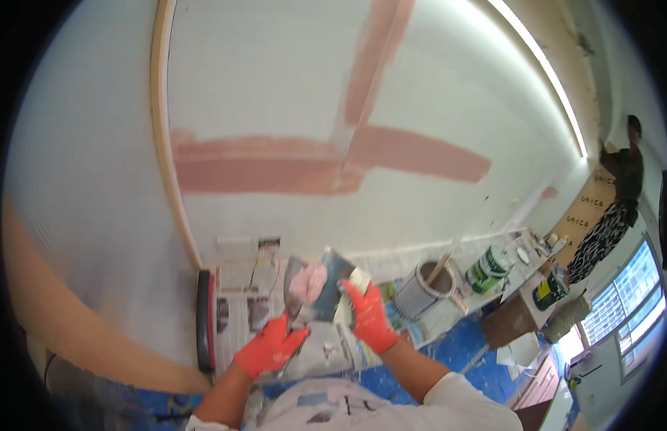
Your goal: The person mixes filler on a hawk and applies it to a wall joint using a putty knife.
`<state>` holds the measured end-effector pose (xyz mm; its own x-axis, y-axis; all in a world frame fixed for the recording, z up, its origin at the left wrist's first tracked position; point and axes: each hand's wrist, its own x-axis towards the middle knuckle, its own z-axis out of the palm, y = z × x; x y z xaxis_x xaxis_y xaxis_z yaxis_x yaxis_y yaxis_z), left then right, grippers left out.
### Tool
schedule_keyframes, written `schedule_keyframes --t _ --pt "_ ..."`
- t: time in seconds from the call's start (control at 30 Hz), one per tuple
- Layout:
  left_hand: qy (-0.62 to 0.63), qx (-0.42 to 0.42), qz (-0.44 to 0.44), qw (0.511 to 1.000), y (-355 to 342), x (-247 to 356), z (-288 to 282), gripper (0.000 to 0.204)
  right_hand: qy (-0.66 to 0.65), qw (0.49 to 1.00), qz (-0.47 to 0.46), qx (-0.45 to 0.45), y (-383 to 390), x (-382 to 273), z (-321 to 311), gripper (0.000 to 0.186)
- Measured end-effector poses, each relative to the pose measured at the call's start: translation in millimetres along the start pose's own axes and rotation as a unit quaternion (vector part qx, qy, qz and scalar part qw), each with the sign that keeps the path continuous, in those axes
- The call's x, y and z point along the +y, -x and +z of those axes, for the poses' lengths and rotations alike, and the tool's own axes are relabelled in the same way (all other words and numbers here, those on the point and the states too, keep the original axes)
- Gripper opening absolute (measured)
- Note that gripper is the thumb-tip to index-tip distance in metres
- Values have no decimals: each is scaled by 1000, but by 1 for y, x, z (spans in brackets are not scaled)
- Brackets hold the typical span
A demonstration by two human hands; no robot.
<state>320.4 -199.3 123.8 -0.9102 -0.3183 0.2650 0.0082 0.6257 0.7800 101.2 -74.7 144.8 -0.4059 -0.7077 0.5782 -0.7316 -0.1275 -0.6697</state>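
Putty (308,282), pink, lumpy, on flat metal blade (291,267) gripped in left gloved hand (272,346); right gloved hand (369,316) clutches broad scraper (336,269). Round open can (414,296), spread newspaper (236,343) near.

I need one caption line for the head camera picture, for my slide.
Red-gloved left hand and right hand hold scrapers with pink paste before a white wall banded in pink.

Left hand (271,346), right hand (369,316) (both red-gloved) close together, fingers (356,295) bent.

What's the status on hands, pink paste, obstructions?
Left hand holding scraper; right hand gripping second scraper. Pink paste heaped on first scraper. Open can stands to the right, not blocking either tool.
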Motion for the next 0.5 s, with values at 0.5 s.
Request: schedule_keyframes --t 0.5 --pt "-38 191 -81 977 66 -151 67 41 -558 820 117 35 -184 -57 -125 33"
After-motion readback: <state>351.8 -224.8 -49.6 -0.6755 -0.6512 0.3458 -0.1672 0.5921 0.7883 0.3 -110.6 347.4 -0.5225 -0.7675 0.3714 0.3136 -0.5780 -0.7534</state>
